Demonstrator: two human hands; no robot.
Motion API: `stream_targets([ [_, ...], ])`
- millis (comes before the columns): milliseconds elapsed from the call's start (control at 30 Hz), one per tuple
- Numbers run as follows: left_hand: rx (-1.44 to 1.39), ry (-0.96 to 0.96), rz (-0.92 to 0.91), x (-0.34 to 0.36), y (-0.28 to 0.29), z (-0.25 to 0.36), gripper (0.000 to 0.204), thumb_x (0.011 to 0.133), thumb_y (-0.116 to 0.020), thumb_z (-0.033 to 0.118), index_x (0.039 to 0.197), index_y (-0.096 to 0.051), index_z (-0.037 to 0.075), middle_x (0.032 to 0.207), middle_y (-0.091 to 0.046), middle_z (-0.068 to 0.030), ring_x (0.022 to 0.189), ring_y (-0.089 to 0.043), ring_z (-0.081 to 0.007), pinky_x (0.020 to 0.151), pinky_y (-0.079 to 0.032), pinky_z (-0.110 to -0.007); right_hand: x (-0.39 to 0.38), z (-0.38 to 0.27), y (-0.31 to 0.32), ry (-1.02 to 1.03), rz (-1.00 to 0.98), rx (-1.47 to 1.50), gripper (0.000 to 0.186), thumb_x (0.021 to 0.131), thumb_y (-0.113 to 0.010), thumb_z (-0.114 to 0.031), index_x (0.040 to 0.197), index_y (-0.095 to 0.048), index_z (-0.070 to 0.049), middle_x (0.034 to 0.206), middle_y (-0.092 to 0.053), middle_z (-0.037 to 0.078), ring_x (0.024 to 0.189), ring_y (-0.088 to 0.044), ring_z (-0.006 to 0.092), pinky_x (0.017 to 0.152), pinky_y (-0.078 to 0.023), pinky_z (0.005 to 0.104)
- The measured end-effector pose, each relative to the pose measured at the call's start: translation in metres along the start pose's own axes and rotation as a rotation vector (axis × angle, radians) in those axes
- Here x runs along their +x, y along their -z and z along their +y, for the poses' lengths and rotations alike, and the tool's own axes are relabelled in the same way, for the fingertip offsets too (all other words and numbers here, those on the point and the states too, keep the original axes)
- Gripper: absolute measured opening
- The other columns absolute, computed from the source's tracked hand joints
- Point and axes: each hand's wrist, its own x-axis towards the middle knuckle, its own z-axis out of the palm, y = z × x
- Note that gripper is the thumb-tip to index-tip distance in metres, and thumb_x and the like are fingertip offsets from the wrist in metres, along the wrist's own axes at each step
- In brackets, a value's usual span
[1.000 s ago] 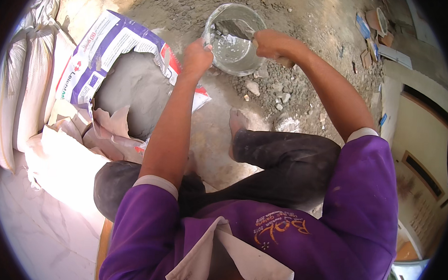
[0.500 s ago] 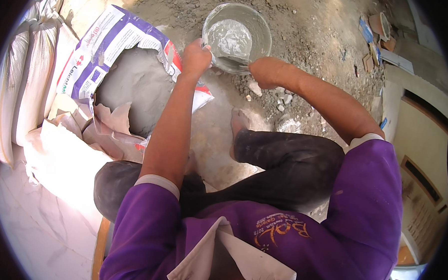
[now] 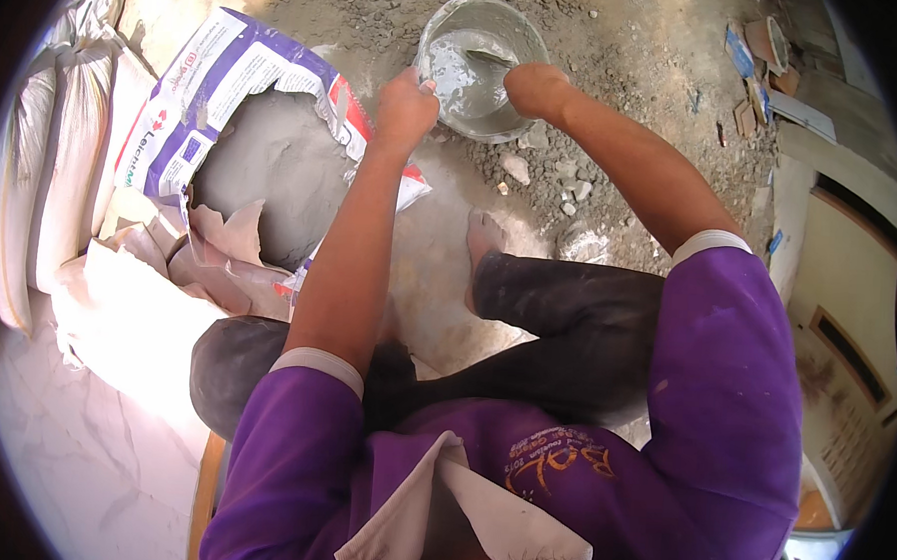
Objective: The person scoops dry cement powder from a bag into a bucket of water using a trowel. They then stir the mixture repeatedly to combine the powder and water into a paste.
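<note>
Ahead of me on the ground stands a round, greyish bucket (image 3: 478, 15) with wet grey mortar (image 3: 452, 68) inside. My left hand (image 3: 408, 108) is closed on the bucket's near-left rim. Over the right side of the bucket, my right hand (image 3: 538, 90) is closed round a tool whose handle is hidden in the fist. Its flat grey blade, like a trowel (image 3: 490, 59), reaches left over the mortar. Left of the bucket lies a torn-open paper bag (image 3: 202, 89) of grey powder (image 3: 273, 172), beside my left forearm.
White woven sacks (image 3: 71, 153) are lined up at the far left, next to pale marbled tiles (image 3: 91, 435). Gravel and stones (image 3: 573, 190) lie right of the bucket. A pot (image 3: 767, 44) and scraps stand at the upper right. My bare foot (image 3: 485, 240) rests near the bucket.
The bucket has shifted slightly right, with my left hand still on its rim. My right hand has moved up and inward over the bucket, carrying the trowel blade from the near edge towards the middle.
</note>
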Motion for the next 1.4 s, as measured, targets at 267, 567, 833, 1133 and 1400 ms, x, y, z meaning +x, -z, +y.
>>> stream_targets([
  [267,0.043,-0.055,0.014,0.003,0.002,0.0,0.026,0.089,-0.062,0.016,0.105,-0.063,-0.005,0.091,-0.067,-0.0263,0.082,-0.066,-0.0388,0.072,-0.052,-0.045,-0.025,-0.013,0.014,0.023,-0.326,0.199,0.025,0.08,-0.057,-0.011,0.095,-0.072,0.003,0.087,-0.071,0.018,0.077,-0.069,0.032,0.067,-0.053,0.0433],
  [567,-0.092,0.063,-0.043,-0.004,0.006,-0.001,0.022,0.088,-0.063,0.016,0.098,-0.064,-0.003,0.079,-0.067,-0.0251,0.072,-0.069,-0.0383,0.072,-0.052,-0.047,-0.025,-0.033,0.026,0.28,-0.284,0.359,0.034,0.074,-0.063,-0.016,0.097,-0.07,0.008,0.089,-0.07,0.021,0.074,-0.068,0.0309,0.067,-0.052,0.0416],
  [833,-0.13,0.092,-0.093,-0.005,0.016,0.007,0.021,0.093,-0.059,0.013,0.103,-0.062,-0.006,0.08,-0.068,-0.0208,0.064,-0.07,-0.0297,0.06,-0.054,-0.04,-0.019,0.023,0.049,0.081,-0.168,0.52,0.031,0.071,-0.065,-0.012,0.096,-0.071,0.005,0.091,-0.07,0.022,0.075,-0.07,0.0277,0.069,-0.054,0.042],
  [1133,-0.204,0.112,-0.086,-0.003,0.021,-0.007,0.026,0.095,-0.056,0.01,0.111,-0.058,-0.01,0.079,-0.067,-0.018,0.06,-0.068,-0.0201,0.052,-0.056,-0.031,-0.013,-0.045,0.051,0.053,-0.116,0.262,0.027,0.081,-0.059,-0.012,0.099,-0.073,0.002,0.096,-0.071,0.021,0.092,-0.07,0.0325,0.075,-0.055,0.0419],
  [1400,-0.285,0.155,-0.09,-0.005,0.024,-0.009,0.025,0.094,-0.057,0.008,0.111,-0.058,-0.011,0.084,-0.068,-0.02,0.06,-0.069,-0.0217,0.051,-0.056,-0.032,-0.022,-0.052,0.007,0.231,-0.244,0.292,0.031,0.078,-0.057,-0.016,0.096,-0.07,0.007,0.087,-0.07,0.024,0.082,-0.07,0.0346,0.07,-0.053,0.0417],
])
